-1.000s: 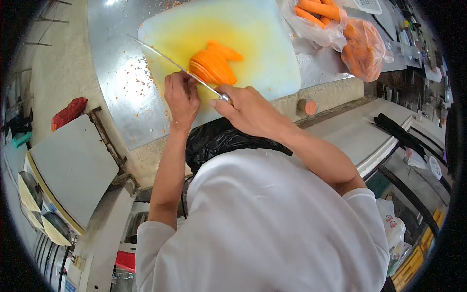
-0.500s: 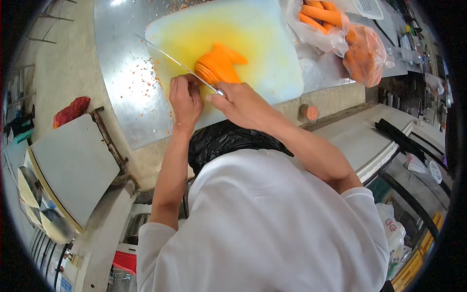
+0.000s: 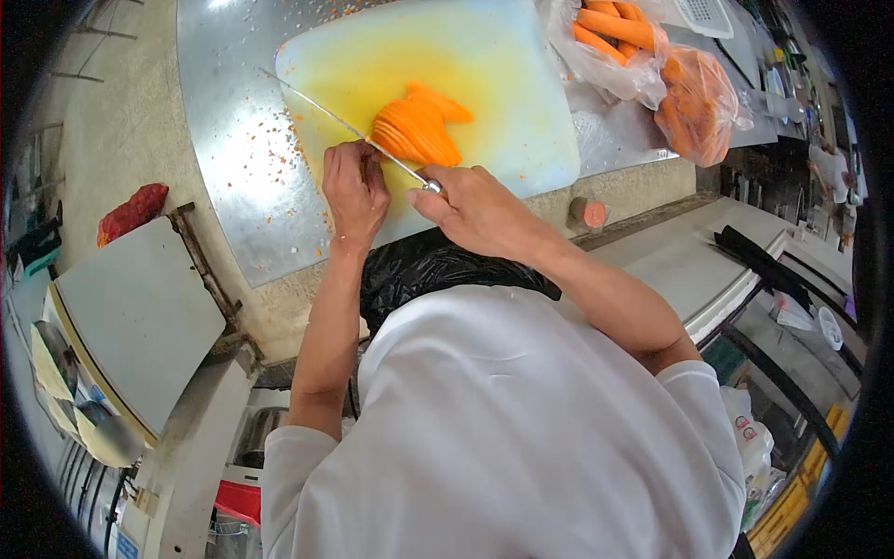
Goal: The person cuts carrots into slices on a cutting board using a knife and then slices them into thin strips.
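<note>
My right hand (image 3: 475,210) is closed round the handle of a knife (image 3: 321,107), whose long thin blade points to the far left. Thin orange carrot slices (image 3: 414,129) lie fanned in an overlapping heap just beyond the blade. My left hand (image 3: 356,191) is on the near side of the blade, its fingers curled and pressed together. A bit of orange shows at its fingertips, where it grips a carrot piece mostly hidden by the fingers. Under all this is a pale cutting board (image 3: 531,121), stained yellow in the middle.
Whole carrots (image 3: 619,30) fill an open plastic bag at the far right, beside another bag of orange pieces (image 3: 697,107). Crumbs dot the metal tabletop (image 3: 237,140) on the left. A black plastic bag (image 3: 438,270) hangs at the near edge; a red mesh bag (image 3: 133,214) lies left.
My right hand has shifted slightly nearer and to the right with the knife handle. More of the sliced heap's near end shows. My left hand has hardly moved.
</note>
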Demonstrator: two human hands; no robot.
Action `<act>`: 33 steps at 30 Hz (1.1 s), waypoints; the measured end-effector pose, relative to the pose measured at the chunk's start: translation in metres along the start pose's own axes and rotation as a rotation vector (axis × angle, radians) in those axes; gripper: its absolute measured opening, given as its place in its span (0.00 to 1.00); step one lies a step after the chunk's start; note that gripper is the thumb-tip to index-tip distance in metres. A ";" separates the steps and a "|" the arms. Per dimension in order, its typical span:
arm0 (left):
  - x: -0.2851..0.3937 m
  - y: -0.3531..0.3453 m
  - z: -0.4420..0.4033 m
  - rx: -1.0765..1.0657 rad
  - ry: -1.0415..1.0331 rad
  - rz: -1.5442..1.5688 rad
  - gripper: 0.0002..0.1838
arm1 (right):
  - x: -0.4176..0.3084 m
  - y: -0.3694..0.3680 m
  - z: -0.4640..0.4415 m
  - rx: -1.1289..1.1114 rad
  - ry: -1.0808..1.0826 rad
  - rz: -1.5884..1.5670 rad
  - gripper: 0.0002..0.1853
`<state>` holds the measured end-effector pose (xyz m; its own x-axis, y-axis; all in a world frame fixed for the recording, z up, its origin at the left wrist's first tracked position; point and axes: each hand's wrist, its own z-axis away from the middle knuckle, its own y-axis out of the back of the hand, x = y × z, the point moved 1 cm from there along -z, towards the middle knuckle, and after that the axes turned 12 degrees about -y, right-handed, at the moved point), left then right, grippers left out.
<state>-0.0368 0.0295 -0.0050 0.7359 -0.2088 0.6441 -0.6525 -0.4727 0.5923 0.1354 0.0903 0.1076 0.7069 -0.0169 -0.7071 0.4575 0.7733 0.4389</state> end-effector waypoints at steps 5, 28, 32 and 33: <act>-0.002 -0.001 0.001 0.014 0.007 0.017 0.08 | -0.005 0.002 -0.007 -0.010 -0.041 0.000 0.22; 0.043 -0.064 -0.075 -0.146 0.109 -0.409 0.28 | 0.111 0.066 0.024 0.354 -0.259 -0.174 0.30; 0.042 -0.082 -0.083 -0.288 0.139 -0.537 0.36 | 0.118 0.066 0.022 0.356 -0.154 -0.144 0.29; 0.044 -0.082 -0.084 -0.332 0.139 -0.532 0.36 | 0.118 0.067 0.023 0.333 -0.160 -0.152 0.29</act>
<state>0.0340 0.1307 0.0151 0.9588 0.1044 0.2643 -0.2422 -0.1859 0.9522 0.2621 0.1260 0.0663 0.6807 -0.2340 -0.6942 0.6946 0.5074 0.5100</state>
